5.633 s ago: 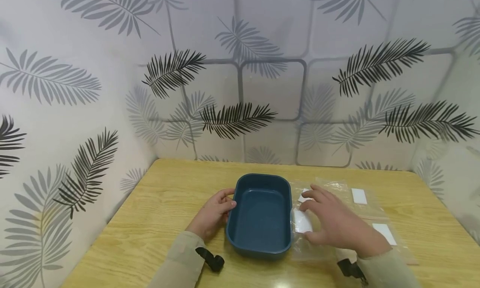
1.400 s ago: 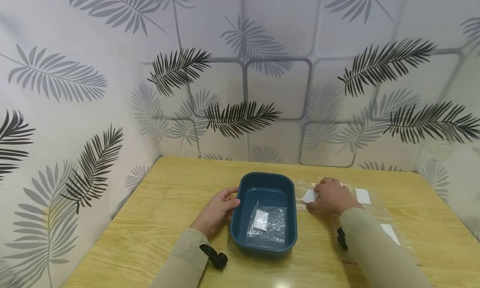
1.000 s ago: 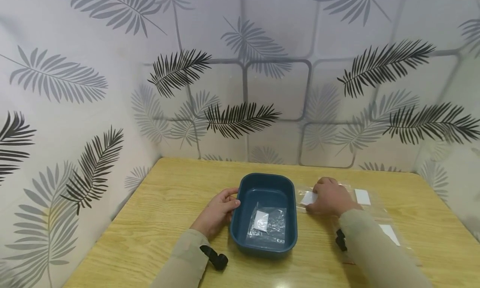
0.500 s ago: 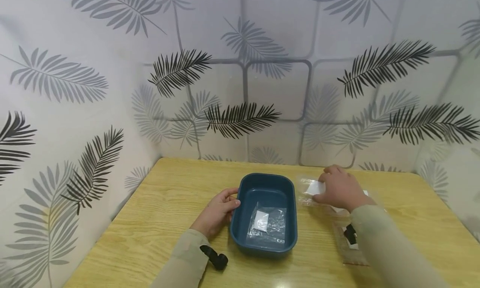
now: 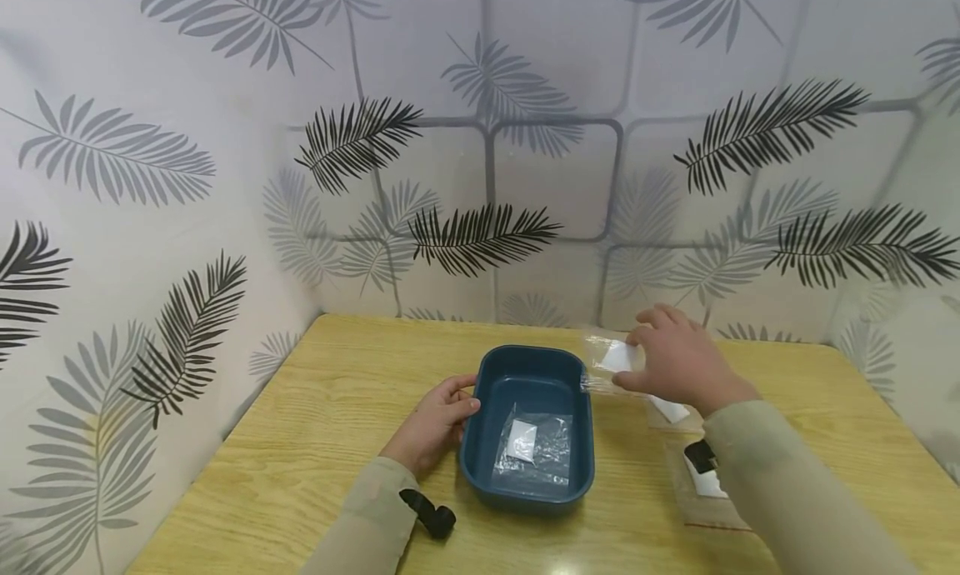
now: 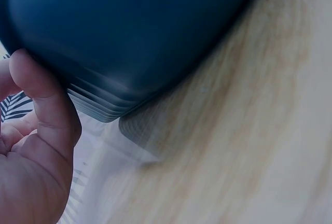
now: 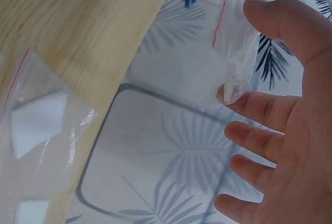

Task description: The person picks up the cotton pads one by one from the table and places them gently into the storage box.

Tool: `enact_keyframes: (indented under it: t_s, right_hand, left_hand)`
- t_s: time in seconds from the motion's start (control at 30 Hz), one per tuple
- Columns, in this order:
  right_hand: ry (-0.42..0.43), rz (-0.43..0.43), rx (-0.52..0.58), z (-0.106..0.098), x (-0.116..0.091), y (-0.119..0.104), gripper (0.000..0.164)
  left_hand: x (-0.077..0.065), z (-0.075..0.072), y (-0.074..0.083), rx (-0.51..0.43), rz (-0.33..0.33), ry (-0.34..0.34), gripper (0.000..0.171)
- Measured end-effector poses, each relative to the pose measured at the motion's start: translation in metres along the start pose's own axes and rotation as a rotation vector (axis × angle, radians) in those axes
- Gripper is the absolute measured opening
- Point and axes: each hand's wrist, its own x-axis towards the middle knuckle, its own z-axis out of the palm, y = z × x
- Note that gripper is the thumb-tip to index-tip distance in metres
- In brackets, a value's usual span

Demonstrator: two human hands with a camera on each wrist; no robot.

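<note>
A dark blue rectangular plastic tub (image 5: 528, 506) stands on the table. My left hand (image 5: 431, 421) holds its left side, the thumb at the rim and the fingers against the outer wall; the left wrist view shows this hand (image 6: 39, 146) at the tub's edge. Inside the tub lies a clear plastic bag (image 5: 551, 450) with a white rectangle (image 5: 522, 440) in it. Between thumb and index finger my right hand (image 5: 682, 362) pinches another clear zip bag (image 5: 617, 357), raised by the tub's back right corner. In the right wrist view its other fingers are spread apart from the bag.
More clear bags with white pieces lie on the wooden table (image 5: 360, 358) right of the tub: one bag (image 5: 670, 410) behind, another bag (image 5: 708, 483) nearer, partly under the right sleeve. A leaf-patterned wall (image 5: 540, 183) rises at the table's back edge.
A bag with a white rectangle now lies in the tub, which held nothing at first. The right hand has lifted another bag off the table and moved it toward the tub. The left hand stays put.
</note>
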Motion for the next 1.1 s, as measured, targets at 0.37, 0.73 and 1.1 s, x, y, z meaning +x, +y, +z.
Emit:
enact_keyframes:
  t_s: [0.37, 0.73, 1.1]
  right_hand:
    - [0.024, -0.091, -0.006, 0.003, -0.001, -0.041, 0.057]
    - [0.007, -0.163, -0.025, 0.02, 0.001, -0.076, 0.059]
    - [0.004, -0.144, -0.105, 0.035, 0.006, -0.087, 0.07]
  left_hand:
    - [-0.001, 0.0, -0.001, -0.016, -0.001, -0.003, 0.049]
    - [0.002, -0.002, -0.001, 0.002, 0.002, 0.004, 0.048]
    - [-0.001, 0.002, 0.002, -0.015, 0.009, -0.006, 0.049]
